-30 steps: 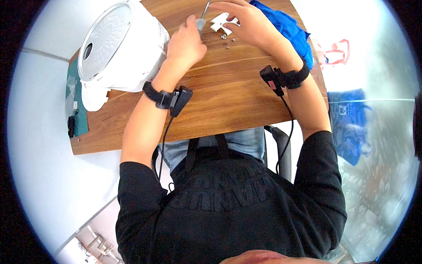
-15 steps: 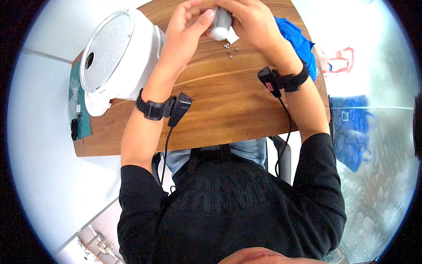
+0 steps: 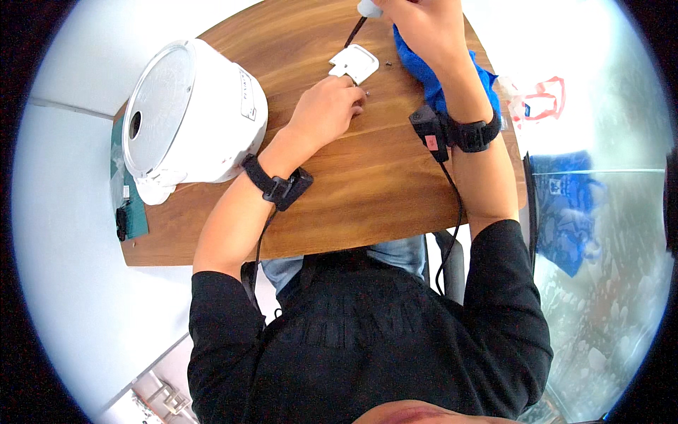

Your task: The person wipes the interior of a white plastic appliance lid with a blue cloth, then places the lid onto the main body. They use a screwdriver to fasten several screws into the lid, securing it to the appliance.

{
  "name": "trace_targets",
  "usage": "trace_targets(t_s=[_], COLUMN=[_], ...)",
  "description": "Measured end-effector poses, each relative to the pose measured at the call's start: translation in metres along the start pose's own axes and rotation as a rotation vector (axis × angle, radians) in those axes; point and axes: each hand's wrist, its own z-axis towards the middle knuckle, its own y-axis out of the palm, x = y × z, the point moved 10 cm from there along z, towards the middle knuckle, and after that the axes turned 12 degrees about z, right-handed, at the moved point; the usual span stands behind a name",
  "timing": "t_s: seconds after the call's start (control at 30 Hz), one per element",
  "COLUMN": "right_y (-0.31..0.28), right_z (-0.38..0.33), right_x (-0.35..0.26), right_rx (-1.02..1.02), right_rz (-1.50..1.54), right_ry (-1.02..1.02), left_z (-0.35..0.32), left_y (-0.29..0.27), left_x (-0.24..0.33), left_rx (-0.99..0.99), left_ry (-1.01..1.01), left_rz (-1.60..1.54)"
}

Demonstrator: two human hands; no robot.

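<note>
I'd tag an indoor workspace, small workshop-style bench: wood-top table (image 3: 367, 201), white round appliance (image 3: 220, 113), loose white part (image 3: 363, 63), screwdriver-like tool (image 3: 357, 30), green mat (image 3: 138, 221) at left edge, chair armrest (image 3: 456, 272) below. Home or office, I can't tell.

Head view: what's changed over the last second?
The pale-handled screwdriver with a thin shaft has passed from the left hand to the right hand, which holds it near the table's far edge. The left hand has moved down to the flat white plastic part. The round white appliance and crumpled blue cloth stay put.
</note>
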Motion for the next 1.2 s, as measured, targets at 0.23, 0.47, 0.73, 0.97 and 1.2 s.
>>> trace_targets(t_s=[0.23,0.47,0.73,0.97,1.2], right_y=[0.002,-0.001,0.009,0.019,0.028], right_z=[0.001,0.002,-0.004,-0.007,-0.01], right_x=[0.003,0.003,0.014,0.011,0.01], right_rx=[-0.038,-0.001,-0.031,-0.09,-0.108], right_rz=[-0.146,-0.052,0.129,0.151,0.169], right_ry=[0.019,0.008,0.161,0.218,0.217], left_z=[0.002,-0.022,-0.043,-0.053,-0.057], left_y=[0.0,-0.005,0.002,-0.01,-0.04], left_x=[-0.008,-0.055,-0.079,-0.078,-0.054], left_rx=[0.054,-0.021,-0.042,0.077,0.149], left_ry=[-0.043,-0.421,-0.609,-0.542,-0.435], left_rz=[-0.054,-0.542,-0.886,-0.906,-0.708])
